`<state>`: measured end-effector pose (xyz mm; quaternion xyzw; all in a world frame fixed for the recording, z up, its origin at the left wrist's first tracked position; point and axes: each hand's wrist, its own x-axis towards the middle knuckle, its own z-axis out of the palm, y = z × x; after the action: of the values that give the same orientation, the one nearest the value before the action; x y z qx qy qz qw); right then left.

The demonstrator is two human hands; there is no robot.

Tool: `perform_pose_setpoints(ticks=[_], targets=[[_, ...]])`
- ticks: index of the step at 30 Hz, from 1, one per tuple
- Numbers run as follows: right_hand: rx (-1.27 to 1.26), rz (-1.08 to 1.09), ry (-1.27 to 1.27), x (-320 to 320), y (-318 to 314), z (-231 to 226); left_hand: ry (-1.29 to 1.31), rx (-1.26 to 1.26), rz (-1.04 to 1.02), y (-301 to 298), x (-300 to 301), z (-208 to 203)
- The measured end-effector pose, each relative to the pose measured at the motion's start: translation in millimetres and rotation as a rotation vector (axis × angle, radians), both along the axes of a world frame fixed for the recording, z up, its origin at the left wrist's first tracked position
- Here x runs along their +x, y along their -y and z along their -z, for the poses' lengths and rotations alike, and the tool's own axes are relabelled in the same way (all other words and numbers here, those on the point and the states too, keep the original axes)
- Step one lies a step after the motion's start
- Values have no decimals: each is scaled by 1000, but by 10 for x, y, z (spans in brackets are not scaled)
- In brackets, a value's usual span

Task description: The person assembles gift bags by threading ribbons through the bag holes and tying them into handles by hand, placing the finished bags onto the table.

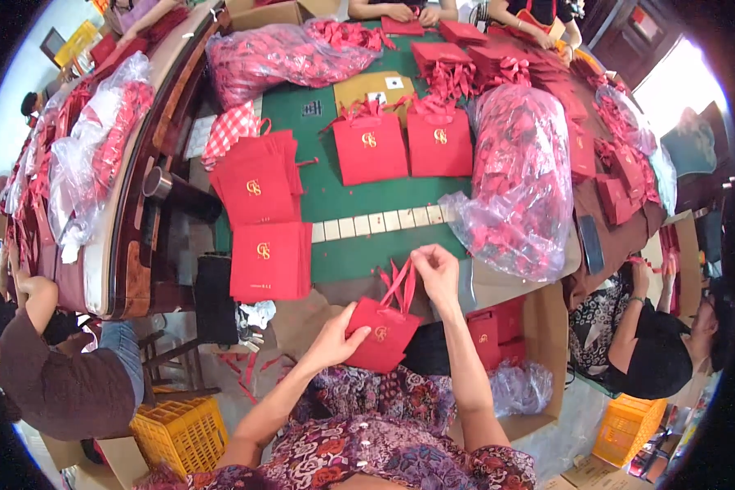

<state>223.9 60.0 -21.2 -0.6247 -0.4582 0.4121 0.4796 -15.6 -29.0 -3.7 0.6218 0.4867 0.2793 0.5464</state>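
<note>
My left hand point(335, 336) grips the left side of a small red paper gift bag point(386, 341) with a gold emblem, held tilted just in front of my lap. Its red ribbon point(397, 286) rises from the top edge, and my right hand point(436, 273) pinches the ribbon's upper end between thumb and fingertips. Left of my hands, two stacks of flat red bags point(261, 260) lie at the table edge. Farther back on the green tabletop point(351, 260), two red gift bags point(371, 153) with ribbons lie side by side beyond a row of pale tiles point(376, 224).
Clear plastic sacks of red ribbon point(521, 188) lie right and at the back point(290, 61). A cardboard box point(545, 359) with red bags stands below right. A metal cup point(157, 184) sits at left, a yellow crate point(180, 433) on the floor. Other people work around the tables.
</note>
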Motion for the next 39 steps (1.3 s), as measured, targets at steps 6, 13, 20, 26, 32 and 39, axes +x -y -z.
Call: perform_pose_setpoints(ticks=[6, 13, 20, 26, 32, 39], targets=[[151, 127, 249, 156, 173, -118, 293, -105, -198, -310, -107, -180], [390, 36, 625, 134, 458, 172, 326, 248, -433, -1497, 12, -491], [400, 57, 602, 116, 479, 197, 225, 596, -597, -2834, 176, -224], [345, 42, 616, 159, 479, 144, -69, 447, -709, -3169, 557, 45], [377, 0, 665, 104, 418, 179, -368, 862, -802, -3076, 507, 267], [405, 8, 695, 146, 465, 243, 71, 672, -414, -1410, 455, -452]])
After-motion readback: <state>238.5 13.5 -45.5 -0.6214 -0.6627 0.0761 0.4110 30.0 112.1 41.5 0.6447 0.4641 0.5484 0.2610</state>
